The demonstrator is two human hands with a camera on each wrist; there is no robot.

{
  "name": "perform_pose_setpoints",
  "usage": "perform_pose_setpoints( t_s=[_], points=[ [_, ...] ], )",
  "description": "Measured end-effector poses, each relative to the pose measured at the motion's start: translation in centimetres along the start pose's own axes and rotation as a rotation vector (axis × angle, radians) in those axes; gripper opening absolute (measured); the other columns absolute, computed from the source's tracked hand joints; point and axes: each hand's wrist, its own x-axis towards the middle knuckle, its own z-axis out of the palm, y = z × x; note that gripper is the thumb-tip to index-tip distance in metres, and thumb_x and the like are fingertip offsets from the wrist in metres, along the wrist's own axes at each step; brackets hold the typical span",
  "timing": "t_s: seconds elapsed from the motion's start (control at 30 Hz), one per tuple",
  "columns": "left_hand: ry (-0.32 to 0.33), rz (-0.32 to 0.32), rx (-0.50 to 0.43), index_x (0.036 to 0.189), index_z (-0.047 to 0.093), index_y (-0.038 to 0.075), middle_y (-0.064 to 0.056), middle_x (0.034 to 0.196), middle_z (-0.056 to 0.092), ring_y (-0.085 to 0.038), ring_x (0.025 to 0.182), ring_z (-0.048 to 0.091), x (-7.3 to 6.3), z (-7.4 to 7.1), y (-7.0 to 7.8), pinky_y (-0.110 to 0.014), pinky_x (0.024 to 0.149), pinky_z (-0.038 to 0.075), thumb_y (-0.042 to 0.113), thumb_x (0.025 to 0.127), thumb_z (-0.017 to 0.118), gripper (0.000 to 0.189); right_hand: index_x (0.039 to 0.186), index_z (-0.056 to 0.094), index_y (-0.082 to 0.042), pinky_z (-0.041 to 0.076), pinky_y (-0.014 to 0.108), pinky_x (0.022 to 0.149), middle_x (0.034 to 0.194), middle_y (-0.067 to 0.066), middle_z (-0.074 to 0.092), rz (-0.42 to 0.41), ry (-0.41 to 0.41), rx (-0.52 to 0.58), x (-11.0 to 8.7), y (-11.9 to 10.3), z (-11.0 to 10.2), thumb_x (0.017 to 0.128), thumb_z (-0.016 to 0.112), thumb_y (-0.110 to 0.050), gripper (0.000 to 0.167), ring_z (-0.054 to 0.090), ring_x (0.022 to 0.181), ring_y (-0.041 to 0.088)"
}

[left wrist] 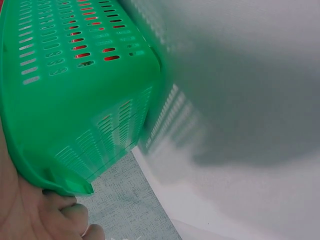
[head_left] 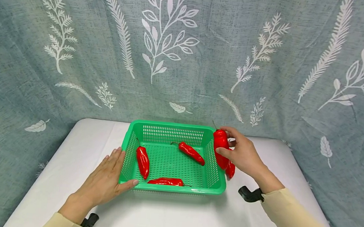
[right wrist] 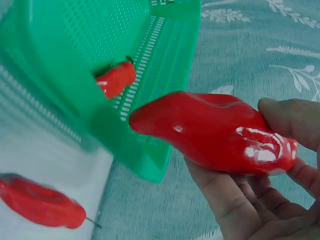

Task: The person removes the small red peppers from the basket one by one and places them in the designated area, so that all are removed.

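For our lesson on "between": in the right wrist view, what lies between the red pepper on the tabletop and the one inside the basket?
The side wall of the green plastic basket and a strip of white tabletop; the right wrist view shows both.

Red peppers (right wrist: 215,132); green basket (head_left: 174,125); white table (head_left: 172,218); grey-blue curtain (head_left: 214,62), white leaf print.

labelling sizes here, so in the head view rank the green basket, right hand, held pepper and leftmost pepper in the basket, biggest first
1. Green basket
2. Right hand
3. Held pepper and leftmost pepper: not ranked; the held one looks larger, but it seems raised nearer the camera, so unsure.
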Motion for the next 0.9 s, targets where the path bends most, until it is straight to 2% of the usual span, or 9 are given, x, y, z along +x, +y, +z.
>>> perform_pose_setpoints(
  t_s=[0.5,0.9],
  points=[
    [-0.003,-0.001,-0.030,0.164,0.022,-0.009,-0.025,0.173,0.020,-0.042,0.162,0.017,0.0,0.1,0.0,-0.058,0.130,0.023,0.077,0.097,0.053,0.113,0.159,0.043,-0.011,0.065,0.047,0.081,0.138,0.024,0.060,0.064,0.042,-0.071,-0.8,2.2,-2.2,0.095,0.078,-0.017,0.073,0.070,0.112,0.041],
    [-0.005,0.001,-0.036,0.164,0.022,-0.009,-0.025,0.173,0.020,-0.042,0.162,0.017,0.0,0.0,0.0,-0.058,0.130,0.023,0.076,0.096,0.055,0.113,0.159,0.041,-0.005,0.064,0.052,0.081,0.140,0.030,0.058,0.104,0.074,-0.136,-0.8,4.3,-3.5,0.095,0.078,-0.018,0.075,0.068,0.112,0.046]
  ],
)
